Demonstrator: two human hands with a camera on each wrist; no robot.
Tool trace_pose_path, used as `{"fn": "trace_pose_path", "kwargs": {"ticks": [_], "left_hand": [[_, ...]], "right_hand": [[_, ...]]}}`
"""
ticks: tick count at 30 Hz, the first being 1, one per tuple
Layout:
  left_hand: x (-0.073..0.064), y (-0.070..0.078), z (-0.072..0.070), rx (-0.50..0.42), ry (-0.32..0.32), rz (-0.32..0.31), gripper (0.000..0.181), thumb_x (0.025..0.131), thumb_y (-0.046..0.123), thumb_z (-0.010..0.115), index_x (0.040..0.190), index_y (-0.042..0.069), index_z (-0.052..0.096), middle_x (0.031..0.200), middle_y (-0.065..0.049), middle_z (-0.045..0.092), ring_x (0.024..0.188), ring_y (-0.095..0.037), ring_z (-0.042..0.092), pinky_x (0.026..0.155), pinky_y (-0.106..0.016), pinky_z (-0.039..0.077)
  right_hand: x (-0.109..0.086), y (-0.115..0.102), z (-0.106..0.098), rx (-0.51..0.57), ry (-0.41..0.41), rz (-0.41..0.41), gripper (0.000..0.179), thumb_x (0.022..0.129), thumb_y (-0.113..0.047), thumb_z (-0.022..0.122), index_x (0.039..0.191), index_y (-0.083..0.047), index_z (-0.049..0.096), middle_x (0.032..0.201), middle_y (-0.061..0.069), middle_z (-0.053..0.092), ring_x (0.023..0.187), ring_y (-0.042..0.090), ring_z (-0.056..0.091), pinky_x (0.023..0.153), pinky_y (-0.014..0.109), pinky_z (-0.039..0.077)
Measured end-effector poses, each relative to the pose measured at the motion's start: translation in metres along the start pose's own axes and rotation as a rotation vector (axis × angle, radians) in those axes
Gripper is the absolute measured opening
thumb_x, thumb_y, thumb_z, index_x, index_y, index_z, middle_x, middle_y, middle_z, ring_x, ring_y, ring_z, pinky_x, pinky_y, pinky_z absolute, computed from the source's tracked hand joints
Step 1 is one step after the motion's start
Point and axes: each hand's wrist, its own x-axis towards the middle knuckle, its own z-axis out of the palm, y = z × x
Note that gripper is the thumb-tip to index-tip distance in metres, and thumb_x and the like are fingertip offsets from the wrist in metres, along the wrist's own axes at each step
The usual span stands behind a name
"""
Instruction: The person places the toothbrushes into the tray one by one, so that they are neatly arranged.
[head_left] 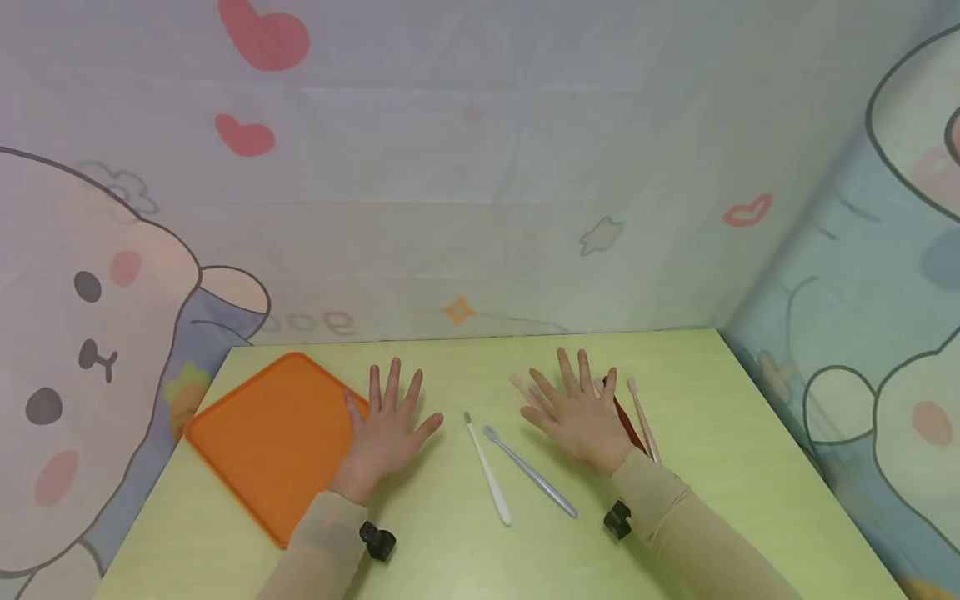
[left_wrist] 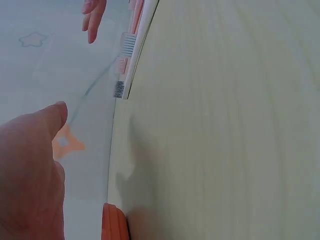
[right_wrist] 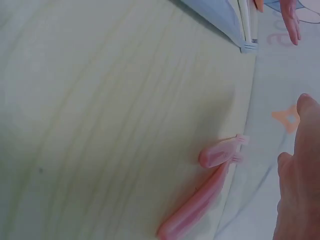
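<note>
My left hand [head_left: 386, 442] is held above the table with its fingers spread, overlapping the right edge of an orange tray [head_left: 262, 442]. My right hand [head_left: 585, 425], also spread, is above several toothbrushes and holds nothing. Partly hidden by it are a dark red toothbrush [head_left: 628, 423] and a pale pink one [head_left: 519, 383]. Another pink toothbrush [head_left: 645, 421] lies just to its right. Between the hands lie a white toothbrush [head_left: 490, 479] with dark bristles and a grey-blue toothbrush [head_left: 534, 477]. Pink handles [right_wrist: 195, 212] show beneath the hand in the right wrist view.
The light yellow-green table [head_left: 435, 558] ends at a patterned cloth backdrop [head_left: 480, 167] behind and at the sides. A small black camera [head_left: 377, 541] is on the left wrist, and another [head_left: 618, 520] on the right.
</note>
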Motion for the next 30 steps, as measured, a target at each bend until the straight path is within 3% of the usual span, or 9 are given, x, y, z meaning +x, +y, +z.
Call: {"fn": "trace_pose_path", "kwargs": {"ticks": [8,14,17,23,26,30], "left_hand": [[-0.001,-0.011,0.003,-0.097,0.047,0.057,0.084,0.107,0.069,0.041,0.174,0.023,0.018,0.180,-0.009,-0.006,0.161,-0.042,-0.019,0.115,-0.085,-0.006],[-0.010,-0.023,-0.008,-0.247,0.094,0.086,0.076,0.109,0.055,0.053,0.168,0.011,0.035,0.177,-0.019,0.016,0.163,-0.046,0.007,0.119,-0.082,0.008],[-0.018,-0.033,-0.016,-0.333,0.110,0.087,0.071,0.111,0.051,0.053,0.163,0.004,0.044,0.172,-0.024,0.029,0.160,-0.046,0.020,0.122,-0.075,0.017],[-0.038,-0.062,-0.035,-0.486,0.179,0.020,0.055,0.112,0.035,0.058,0.152,-0.002,0.058,0.157,-0.024,0.053,0.147,-0.046,0.047,0.116,-0.065,0.040],[-0.051,-0.077,-0.045,-0.488,0.224,-0.031,0.051,0.110,0.032,0.061,0.149,-0.001,0.061,0.151,-0.024,0.059,0.141,-0.048,0.052,0.112,-0.066,0.045],[-0.071,-0.101,-0.058,-0.437,0.238,-0.098,0.053,0.109,0.035,0.063,0.150,0.001,0.061,0.150,-0.027,0.059,0.134,-0.052,0.057,0.103,-0.066,0.050]], "right_hand": [[0.001,0.002,0.000,0.025,-0.017,0.000,0.082,0.104,-0.080,0.024,0.170,-0.032,0.035,0.179,0.019,0.007,0.163,0.046,-0.004,0.119,0.082,0.005],[0.001,0.004,-0.007,0.111,0.022,-0.019,0.072,0.109,-0.068,0.038,0.163,-0.021,0.050,0.172,0.022,0.030,0.160,0.045,0.022,0.121,0.073,0.026],[0.001,0.003,-0.014,0.160,0.055,-0.042,0.064,0.111,-0.058,0.046,0.157,-0.015,0.057,0.165,0.023,0.043,0.156,0.047,0.033,0.118,0.072,0.033],[-0.001,0.012,-0.022,0.304,0.087,-0.043,0.055,0.112,-0.047,0.052,0.149,-0.008,0.064,0.156,0.023,0.055,0.148,0.045,0.047,0.116,0.066,0.041],[-0.005,0.021,-0.027,0.361,0.083,-0.029,0.050,0.112,-0.041,0.055,0.146,-0.006,0.066,0.153,0.021,0.059,0.142,0.044,0.054,0.116,0.064,0.041],[-0.013,0.037,-0.034,0.430,0.086,0.000,0.045,0.111,-0.036,0.058,0.144,-0.006,0.067,0.150,0.018,0.062,0.137,0.044,0.058,0.113,0.065,0.044]]}}
